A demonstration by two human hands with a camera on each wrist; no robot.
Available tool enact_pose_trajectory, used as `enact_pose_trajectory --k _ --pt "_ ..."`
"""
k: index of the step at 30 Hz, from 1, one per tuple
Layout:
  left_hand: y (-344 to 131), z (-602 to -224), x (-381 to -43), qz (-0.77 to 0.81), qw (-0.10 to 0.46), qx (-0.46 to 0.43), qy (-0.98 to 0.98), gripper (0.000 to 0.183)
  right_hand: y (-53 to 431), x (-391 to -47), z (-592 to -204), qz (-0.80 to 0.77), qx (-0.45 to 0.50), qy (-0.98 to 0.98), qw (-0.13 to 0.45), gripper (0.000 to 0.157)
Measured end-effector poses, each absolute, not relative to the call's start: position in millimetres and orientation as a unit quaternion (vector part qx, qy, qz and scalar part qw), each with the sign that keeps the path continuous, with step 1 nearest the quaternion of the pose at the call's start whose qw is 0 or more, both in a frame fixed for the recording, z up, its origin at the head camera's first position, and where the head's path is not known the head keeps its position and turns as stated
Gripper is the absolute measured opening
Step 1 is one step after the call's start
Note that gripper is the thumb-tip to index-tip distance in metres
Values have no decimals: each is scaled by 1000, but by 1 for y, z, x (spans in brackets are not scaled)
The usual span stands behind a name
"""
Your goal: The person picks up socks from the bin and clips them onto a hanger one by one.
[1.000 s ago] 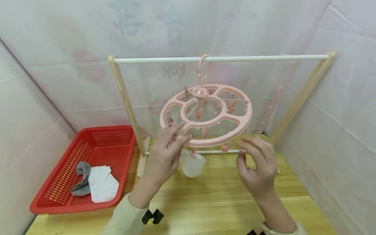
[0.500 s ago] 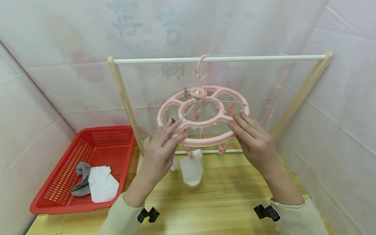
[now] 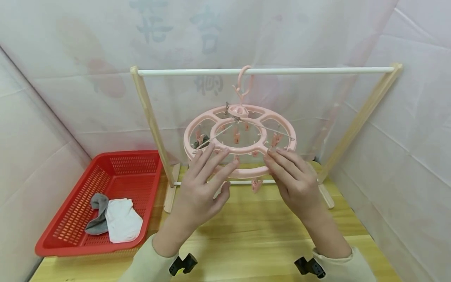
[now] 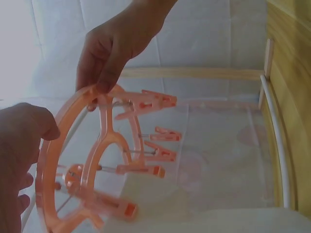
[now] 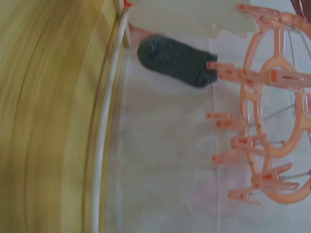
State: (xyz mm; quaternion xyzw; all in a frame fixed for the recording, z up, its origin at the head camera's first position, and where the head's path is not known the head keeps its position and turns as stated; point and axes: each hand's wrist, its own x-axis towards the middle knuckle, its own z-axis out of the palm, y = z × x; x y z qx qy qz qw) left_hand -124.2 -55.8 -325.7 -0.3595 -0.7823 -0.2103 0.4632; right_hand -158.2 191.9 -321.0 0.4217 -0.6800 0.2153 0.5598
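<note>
A pink round clip hanger (image 3: 243, 172) hangs by its hook from a white rail. My left hand (image 3: 199, 188) rests its fairly straight fingers on the near left rim, the thumb apart below. My right hand (image 3: 296, 180) pinches the near right rim, thumb and fingers on opposite sides in the left wrist view. Pink clothespins (image 4: 150, 102) dangle under the ring. One of them clips a dark sock (image 5: 177, 60), clear in the right wrist view. Pale fabric (image 4: 155, 199) hangs beside a clothespin in the left wrist view; in the head view my left hand hides that area.
The white rail (image 3: 317, 71) spans a wooden-legged stand on the wooden table (image 3: 253, 235). A red basket (image 3: 137, 188) at left holds a grey sock (image 3: 98, 219) and white cloth (image 3: 123, 221). Fabric walls (image 3: 415, 129) enclose the back and sides.
My right hand has come in from the right onto the rim. The ring has turned and shifted slightly left; the white sock has gone behind my left hand, and the dark sock shows at left.
</note>
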Motion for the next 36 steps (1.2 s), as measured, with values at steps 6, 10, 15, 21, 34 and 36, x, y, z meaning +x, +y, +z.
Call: enact_pose_trajectory --k 6,10,15,21,34,36 --pt "-47 -328 -125 -193 459 -356 -791 54 177 -149 -321 213 412 -677 572 24" --pt "-46 -331 -127 -173 464 -338 -800 53 167 -146 -322 221 402 -671 583 25" --pt "-47 -332 -128 -164 471 -329 -802 49 156 -143 -326 232 389 -666 593 24" --pt "-52 -331 -130 -166 466 -325 -806 55 146 -142 -331 245 387 -663 592 23" --pt "-61 -329 -133 -182 451 -336 -806 60 133 -132 -340 303 400 -566 655 19" --pt "-61 -329 -133 -184 450 -336 -806 59 132 -131 -348 323 403 -551 656 20"
